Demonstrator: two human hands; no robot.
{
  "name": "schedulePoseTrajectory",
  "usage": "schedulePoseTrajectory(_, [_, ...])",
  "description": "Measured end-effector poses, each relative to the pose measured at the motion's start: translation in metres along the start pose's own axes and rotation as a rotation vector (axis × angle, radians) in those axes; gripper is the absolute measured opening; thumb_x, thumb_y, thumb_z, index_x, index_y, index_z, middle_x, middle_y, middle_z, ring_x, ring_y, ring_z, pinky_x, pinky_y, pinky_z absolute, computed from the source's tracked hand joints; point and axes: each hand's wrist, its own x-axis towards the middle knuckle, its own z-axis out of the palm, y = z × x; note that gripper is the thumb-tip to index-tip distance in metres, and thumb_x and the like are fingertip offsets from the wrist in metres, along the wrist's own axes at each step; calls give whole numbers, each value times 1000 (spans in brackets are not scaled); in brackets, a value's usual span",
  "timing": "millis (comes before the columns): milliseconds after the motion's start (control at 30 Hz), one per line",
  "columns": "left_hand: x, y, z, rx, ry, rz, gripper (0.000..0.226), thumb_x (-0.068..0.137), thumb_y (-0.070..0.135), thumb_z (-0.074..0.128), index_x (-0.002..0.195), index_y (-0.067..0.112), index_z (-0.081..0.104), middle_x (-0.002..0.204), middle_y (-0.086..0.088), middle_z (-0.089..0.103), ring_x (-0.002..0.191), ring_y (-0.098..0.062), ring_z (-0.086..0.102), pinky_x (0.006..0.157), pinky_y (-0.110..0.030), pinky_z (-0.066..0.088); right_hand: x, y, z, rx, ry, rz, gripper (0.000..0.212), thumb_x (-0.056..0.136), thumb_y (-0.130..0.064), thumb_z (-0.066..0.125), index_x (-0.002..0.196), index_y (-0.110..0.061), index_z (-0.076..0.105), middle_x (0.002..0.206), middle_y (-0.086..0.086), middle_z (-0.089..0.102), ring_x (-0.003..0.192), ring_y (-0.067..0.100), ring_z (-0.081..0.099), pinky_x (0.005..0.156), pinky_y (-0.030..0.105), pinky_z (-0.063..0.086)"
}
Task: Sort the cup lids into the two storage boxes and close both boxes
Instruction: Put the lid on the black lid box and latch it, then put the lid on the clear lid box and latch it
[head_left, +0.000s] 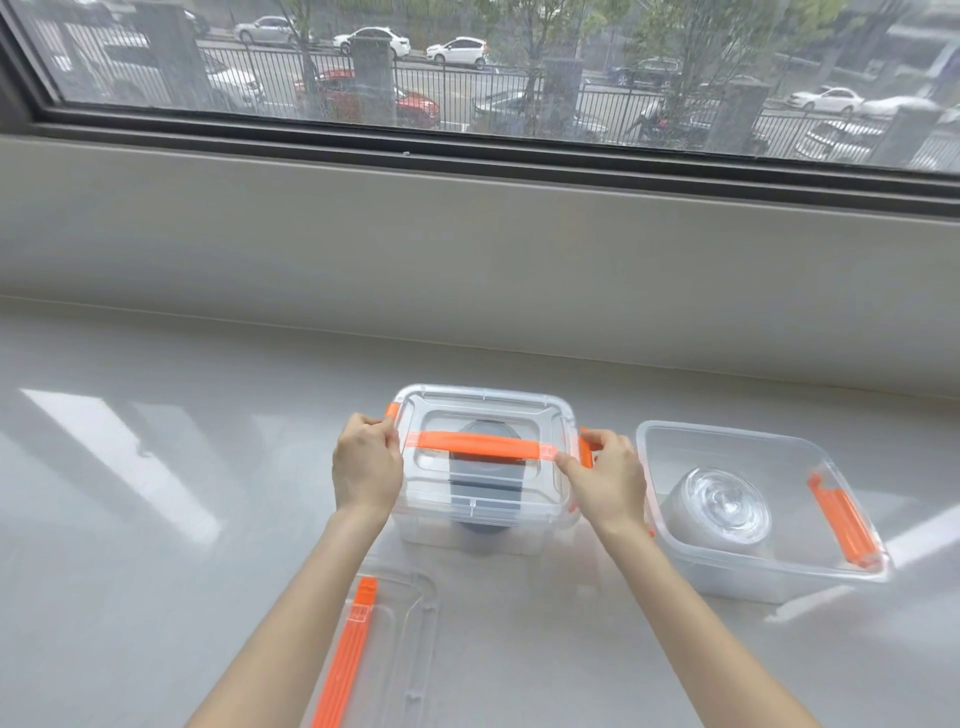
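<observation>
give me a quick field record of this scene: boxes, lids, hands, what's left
left box: lid on, dark cup lids inside, orange handle on top
right box: open, clear cup lids inside
loose lid: flat on the counter, near the left box
left hand: at the left box's left latch
right hand: at its right latch
left to do: put the loose lid on the right box

The lidded clear storage box (480, 467) holds dark cup lids (485, 486). Just right of it, an open box (753, 506) holds clear lids (719, 506). Its loose orange-handled cover (374, 649) lies nearer, left.
</observation>
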Motion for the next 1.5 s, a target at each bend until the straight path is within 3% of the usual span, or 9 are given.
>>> schedulePoseTrajectory(533, [1, -2, 1, -3, 9, -18, 28, 91, 13, 46, 100, -1, 69, 100, -23, 59, 87, -39, 59, 78, -38, 47, -11, 2, 21, -48, 243, -284, 17, 82, 3, 57, 88, -3, 71, 88, 18, 72, 81, 38, 65, 72, 39, 49])
schedulePoseTrajectory(767, [2, -2, -3, 29, -51, -25, 30, 92, 14, 45, 101, -2, 68, 96, -21, 56, 88, -39, 58, 77, -36, 44, -16, -1, 17, -156, 226, -291, 19, 86, -4, 54, 93, -6, 71, 93, 18, 73, 84, 40, 65, 69, 39, 49])
schedulePoseTrajectory(900, [5, -6, -27, -40, -255, -28, 25, 90, 20, 48, 92, 3, 67, 90, -17, 58, 100, -37, 57, 78, -33, 37, -16, -10, 0, -291, 64, -259, 27, 88, -12, 48, 111, -11, 64, 111, 17, 66, 108, 33, 56, 84, 38, 45])
schedulePoseTrajectory(967, [-9, -13, -44, -138, -286, -62, 28, 90, 24, 49, 112, 11, 62, 112, -18, 62, 114, -31, 54, 91, -33, 38, -31, -14, -3, -221, 122, -384, 28, 87, -12, 49, 112, -8, 62, 113, 15, 65, 111, 31, 54, 90, 34, 41])
schedulePoseTrajectory(1033, [-32, -23, -58, -201, -242, -64, 38, 91, 22, 49, 126, 8, 52, 127, -14, 58, 117, -25, 53, 98, -33, 38, -60, -16, 4, -67, 174, -501, 24, 84, -12, 50, 104, -9, 64, 104, 9, 68, 101, 24, 57, 87, 24, 38])
schedulePoseTrajectory(1100, [-56, -40, -66, -223, -222, -27, 31, 90, 14, 51, 119, 6, 59, 122, -12, 62, 107, -20, 57, 93, -30, 43, -90, -11, 19, 30, 71, -524, 17, 83, -11, 54, 96, -11, 65, 93, 3, 67, 83, 6, 55, 76, 20, 41])
schedulePoseTrajectory(1200, [-83, -72, -66, -172, -251, -17, 26, 87, 6, 53, 110, 5, 64, 113, -11, 66, 99, -17, 58, 92, -30, 46, -120, 1, 47, 14, -185, -391, 10, 83, -14, 60, 92, -12, 65, 80, 1, 65, 68, 3, 53, 68, 22, 45])
schedulePoseTrajectory(1300, [-102, -107, -64, -39, -274, -72, 29, 86, 6, 54, 114, 4, 62, 117, -14, 64, 108, -25, 58, 95, -30, 41, -135, 13, 74, -58, -373, -153, 20, 83, -24, 61, 98, -10, 64, 75, 2, 61, 75, 20, 58, 72, 31, 45])
schedulePoseTrajectory(1500, [-124, -148, -67, 111, -276, -288, 39, 85, 7, 52, 123, 0, 53, 124, -19, 54, 115, -33, 52, 98, -37, 39, -153, 31, 106, -133, -502, 118, 36, 75, -33, 65, 101, -9, 56, 82, 12, 69, 75, 29, 64, 69, 38, 52])
